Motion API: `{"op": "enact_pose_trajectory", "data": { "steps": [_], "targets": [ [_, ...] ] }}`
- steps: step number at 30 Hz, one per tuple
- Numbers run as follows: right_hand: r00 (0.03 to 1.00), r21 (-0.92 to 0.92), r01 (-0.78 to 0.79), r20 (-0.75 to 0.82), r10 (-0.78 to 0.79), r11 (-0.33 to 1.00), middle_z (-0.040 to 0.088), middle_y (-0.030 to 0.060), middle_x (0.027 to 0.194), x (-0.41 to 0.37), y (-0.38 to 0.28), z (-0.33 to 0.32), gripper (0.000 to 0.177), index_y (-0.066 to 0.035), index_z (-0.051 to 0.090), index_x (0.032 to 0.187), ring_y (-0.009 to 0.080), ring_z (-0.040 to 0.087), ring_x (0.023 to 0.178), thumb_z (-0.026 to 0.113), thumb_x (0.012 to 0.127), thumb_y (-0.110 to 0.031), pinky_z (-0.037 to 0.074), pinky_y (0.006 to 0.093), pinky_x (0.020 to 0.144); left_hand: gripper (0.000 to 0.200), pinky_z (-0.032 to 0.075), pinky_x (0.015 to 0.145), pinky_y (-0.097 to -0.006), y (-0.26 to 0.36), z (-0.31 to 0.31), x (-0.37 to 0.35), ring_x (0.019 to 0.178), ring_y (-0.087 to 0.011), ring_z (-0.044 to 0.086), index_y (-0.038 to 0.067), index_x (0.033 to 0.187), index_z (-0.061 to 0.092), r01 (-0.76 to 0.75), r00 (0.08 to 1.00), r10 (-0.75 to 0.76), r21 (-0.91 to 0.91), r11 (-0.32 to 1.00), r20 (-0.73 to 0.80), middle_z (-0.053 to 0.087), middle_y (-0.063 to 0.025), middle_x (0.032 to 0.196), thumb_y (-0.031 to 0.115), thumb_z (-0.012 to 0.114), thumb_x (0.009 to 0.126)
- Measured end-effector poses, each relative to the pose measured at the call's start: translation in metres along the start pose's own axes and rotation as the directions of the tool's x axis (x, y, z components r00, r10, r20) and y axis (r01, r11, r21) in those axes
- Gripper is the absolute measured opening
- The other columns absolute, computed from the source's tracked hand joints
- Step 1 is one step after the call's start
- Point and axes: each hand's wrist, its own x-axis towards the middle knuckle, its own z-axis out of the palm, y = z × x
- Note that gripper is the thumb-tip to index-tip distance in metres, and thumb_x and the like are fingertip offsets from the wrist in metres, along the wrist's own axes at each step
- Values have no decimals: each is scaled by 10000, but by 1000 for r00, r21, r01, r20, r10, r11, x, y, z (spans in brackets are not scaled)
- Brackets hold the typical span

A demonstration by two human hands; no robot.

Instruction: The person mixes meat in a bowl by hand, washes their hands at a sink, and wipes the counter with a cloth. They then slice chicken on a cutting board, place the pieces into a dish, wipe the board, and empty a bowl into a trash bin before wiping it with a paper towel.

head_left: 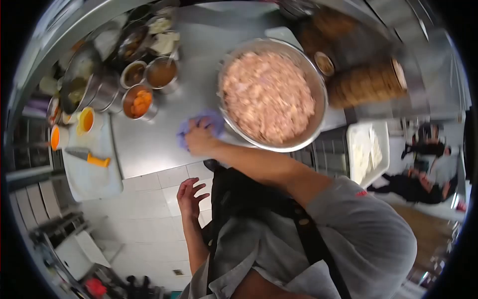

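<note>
My right hand presses a purple cloth onto the steel counter, its fingers partly bunched into the fabric. Just right of the cloth stands a large metal bowl heaped with pale pink minced meat; my right forearm passes in front of its near rim. Lower down, my left hand hangs in the air before the counter edge, fingers loosely curled and apart, holding nothing.
On the left are a white cutting board, a yellow-handled knife, orange-filled containers and metal pots of sauce. Stacked brown steamers and a white tub lie right. People in dark clothes appear far right.
</note>
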Motion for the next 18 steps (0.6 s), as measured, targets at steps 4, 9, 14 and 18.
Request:
{"op": "enact_pose_trajectory", "data": {
  "steps": [4, 9, 14, 18],
  "targets": [
    [830, 202, 361, -514, -215, 910, 390, 197, 1272, -56, 68, 76, 454, -85, 598, 1070, 450, 339, 1211, 677, 639, -203, 336, 552, 962, 255, 555, 656, -414, -32, -19, -17, 976, -270, 574, 64, 1071, 552, 71, 997, -78, 297, 952, 14, 542, -93, 1128, 260, 511, 914],
    [699, 308, 386, -712, -58, 870, 575, 113, 1039, -110, 196, 148, 372, -109, 625, 929, 309, 495, 1046, 662, 563, -166, 386, 453, 919, 266, 549, 640, -408, -92, -37, -35, 959, -214, 540, 104, 1080, 581, 116, 976, -212, 709, 696, 49, 558, -44, 1067, 267, 591, 870],
    [356, 285, 121, -907, 226, 951, 496, 161, 1219, -148, 411, 169, 495, -83, 595, 1028, 366, 443, 1125, 660, 537, -92, 360, 475, 972, 288, 461, 664, -339, -152, -12, -20, 895, -137, 527, 148, 1056, 609, 190, 944, -327, 888, 419, -48, 578, 17, 990, 325, 629, 830],
    [50, 823, 77, -568, 822, 563, 393, 232, 1226, -146, 475, 155, 529, -37, 464, 1169, 412, 390, 1120, 608, 664, -98, 350, 456, 972, 342, 431, 743, -381, -218, 37, 72, 955, -194, 554, 143, 1176, 512, 258, 878, -478, 837, 483, 5, 580, -32, 1125, 257, 554, 856]
  ]
}}
